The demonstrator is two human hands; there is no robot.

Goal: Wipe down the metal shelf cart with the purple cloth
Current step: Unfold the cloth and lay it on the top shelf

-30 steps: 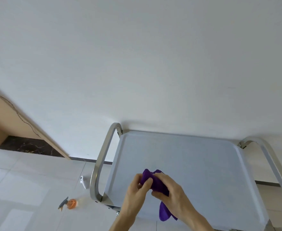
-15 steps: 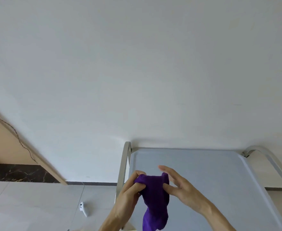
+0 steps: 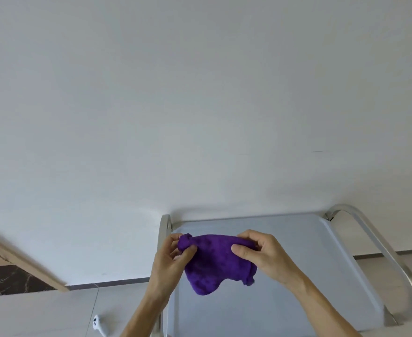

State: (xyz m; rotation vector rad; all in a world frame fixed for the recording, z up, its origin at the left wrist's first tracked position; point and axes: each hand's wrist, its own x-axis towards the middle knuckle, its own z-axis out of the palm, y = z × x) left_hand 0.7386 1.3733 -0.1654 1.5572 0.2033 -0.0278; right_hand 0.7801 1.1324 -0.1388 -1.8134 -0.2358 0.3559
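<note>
The purple cloth (image 3: 214, 262) hangs spread in the air above the top shelf of the metal cart (image 3: 304, 271). My left hand (image 3: 171, 260) pinches its left upper corner between thumb and fingers. My right hand (image 3: 264, 254) pinches its right upper edge. The cloth's lower part droops freely between the hands and does not touch the shelf. The cart's grey top tray shows bare around the hands, with a curved steel handle on the left (image 3: 164, 229) and another on the right (image 3: 380, 254).
A white wall fills the upper view right behind the cart. On the tiled floor to the left lies a small white handheld object (image 3: 99, 325). A wooden strip (image 3: 22, 265) and dark marble panel (image 3: 8, 278) sit at far left.
The hands have pulled apart and stretched the cloth wide; before it was bunched between them. The view has shifted, so the cart sits further right and the floor bottle is out of sight.
</note>
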